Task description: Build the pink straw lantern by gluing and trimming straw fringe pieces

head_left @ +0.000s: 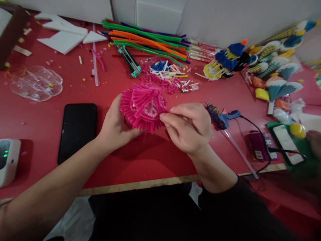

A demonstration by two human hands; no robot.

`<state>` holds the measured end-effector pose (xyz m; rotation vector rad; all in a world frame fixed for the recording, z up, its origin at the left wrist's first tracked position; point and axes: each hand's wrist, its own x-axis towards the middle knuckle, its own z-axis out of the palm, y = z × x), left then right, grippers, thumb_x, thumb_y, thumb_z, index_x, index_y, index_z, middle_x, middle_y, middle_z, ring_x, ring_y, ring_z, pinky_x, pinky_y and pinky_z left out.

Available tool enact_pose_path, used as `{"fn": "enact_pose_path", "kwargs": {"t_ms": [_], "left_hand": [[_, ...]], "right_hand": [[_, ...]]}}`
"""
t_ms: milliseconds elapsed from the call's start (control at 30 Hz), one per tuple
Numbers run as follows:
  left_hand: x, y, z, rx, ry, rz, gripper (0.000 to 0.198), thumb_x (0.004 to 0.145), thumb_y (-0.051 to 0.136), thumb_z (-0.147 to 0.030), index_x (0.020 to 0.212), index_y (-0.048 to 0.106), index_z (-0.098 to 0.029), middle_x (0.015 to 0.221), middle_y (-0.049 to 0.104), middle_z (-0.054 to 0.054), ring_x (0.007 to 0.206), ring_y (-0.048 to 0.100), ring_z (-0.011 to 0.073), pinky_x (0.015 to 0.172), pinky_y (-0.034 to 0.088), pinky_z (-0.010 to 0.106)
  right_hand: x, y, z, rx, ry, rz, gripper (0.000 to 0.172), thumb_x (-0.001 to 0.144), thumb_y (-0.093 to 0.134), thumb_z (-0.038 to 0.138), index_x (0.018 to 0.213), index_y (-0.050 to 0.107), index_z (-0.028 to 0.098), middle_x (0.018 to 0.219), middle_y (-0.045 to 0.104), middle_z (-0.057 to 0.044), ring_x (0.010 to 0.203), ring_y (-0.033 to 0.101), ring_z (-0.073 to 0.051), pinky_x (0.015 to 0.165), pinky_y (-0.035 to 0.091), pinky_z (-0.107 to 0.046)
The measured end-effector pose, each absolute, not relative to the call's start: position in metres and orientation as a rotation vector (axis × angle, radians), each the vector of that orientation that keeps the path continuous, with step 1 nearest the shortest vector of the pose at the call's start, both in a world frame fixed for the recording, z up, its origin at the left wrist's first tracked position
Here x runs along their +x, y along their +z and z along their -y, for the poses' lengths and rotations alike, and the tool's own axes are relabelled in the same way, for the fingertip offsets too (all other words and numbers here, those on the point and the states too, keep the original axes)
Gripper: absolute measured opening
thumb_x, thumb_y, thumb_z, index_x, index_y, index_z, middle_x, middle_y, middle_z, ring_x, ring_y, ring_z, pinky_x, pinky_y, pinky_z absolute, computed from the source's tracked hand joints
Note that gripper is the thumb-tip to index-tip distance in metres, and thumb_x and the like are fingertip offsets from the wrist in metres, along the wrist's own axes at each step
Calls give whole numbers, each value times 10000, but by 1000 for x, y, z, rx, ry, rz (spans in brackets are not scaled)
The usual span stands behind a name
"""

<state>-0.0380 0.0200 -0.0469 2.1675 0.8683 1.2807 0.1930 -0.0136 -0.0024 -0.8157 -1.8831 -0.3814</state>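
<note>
A pink spiky craft piece, built from many short pink straw bits, is held just above the red table. My left hand cups it from below and behind, fingers wrapped round its underside. My right hand pinches at its right edge with thumb and fingertips pressed together on a pink straw bit. Loose cut pink straw pieces lie on the table just beyond the craft piece.
A black phone lies left, a blue glue gun with its cord right. Long coloured straws, a teal utility knife, foam pieces, a clear tray and finished feathered crafts fill the back.
</note>
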Motion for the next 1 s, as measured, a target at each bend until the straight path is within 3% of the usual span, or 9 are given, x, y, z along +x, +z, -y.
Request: {"fn": "enact_pose_path", "kwargs": {"t_ms": [433,633,1000], "left_hand": [[-36,-42,-18,2192,1298,-876,940,730,849,-619,1478,450,-214,1348,638,173,1268,658,358,1086,548,545],[-35,-41,-18,2226,1302,-867,934,745,829,-641,1479,441,-213,1342,626,167,1257,663,347,1072,561,542],[-34,-41,-18,2218,1285,-870,937,749,821,-652,1475,425,-214,1348,619,154,1256,665,328,1071,560,543]], "right_hand": [[185,5,19,-866,-72,1842,261,872,745,161,1105,634,205,962,725,-88,902,708,-221,756,617,-375],[188,0,16,-815,-188,1861,220,893,701,138,1086,656,230,939,747,-29,863,730,-195,791,618,-388],[188,0,16,-826,-317,1844,181,902,685,144,1066,663,217,919,767,-35,834,748,-184,769,632,-359]]}}
